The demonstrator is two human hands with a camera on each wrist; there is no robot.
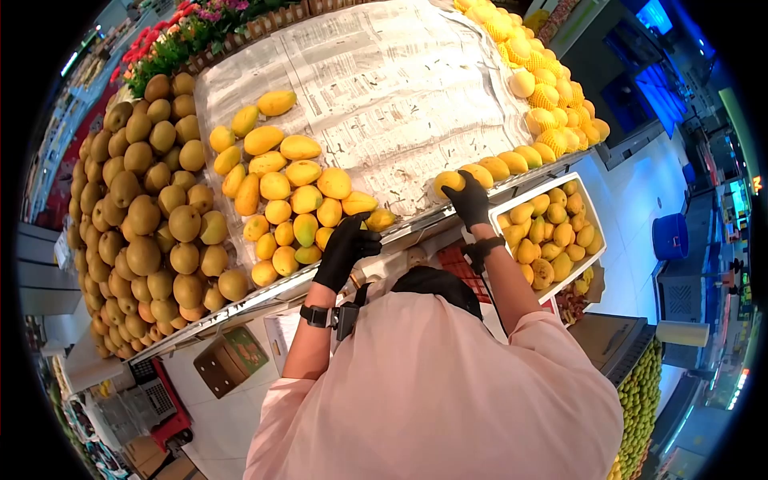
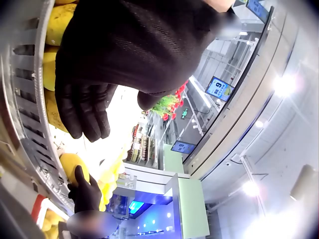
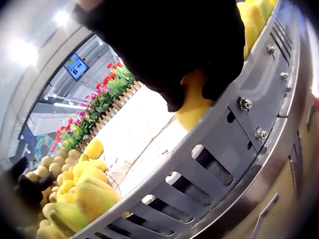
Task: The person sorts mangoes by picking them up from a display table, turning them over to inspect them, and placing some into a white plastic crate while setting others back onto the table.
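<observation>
A black-gloved right hand [image 1: 470, 202] grips a yellow mango [image 1: 442, 186] at the front edge of the newspaper-lined stand. In the right wrist view, thumb and fingers straddle this mango [image 3: 192, 113] just inside the grey slotted rail [image 3: 219, 124]. It sits at the near end of a single row of mangoes [image 1: 496, 168] along the edge. The gloved left hand [image 1: 350, 250] hovers by the front edge of the left mango pile [image 1: 304, 200]. Its fingers hang loosely bent with nothing between them in the left wrist view.
Brown round fruit [image 1: 144, 216] is heaped at the far left. Net-wrapped yellow fruit [image 1: 552, 96] is stacked at the right end. A white box [image 1: 596, 216] of mangoes stands beside the right forearm. Flowers and a small wooden fence [image 1: 240, 32] border the back; newspaper [image 1: 360, 88] covers the middle.
</observation>
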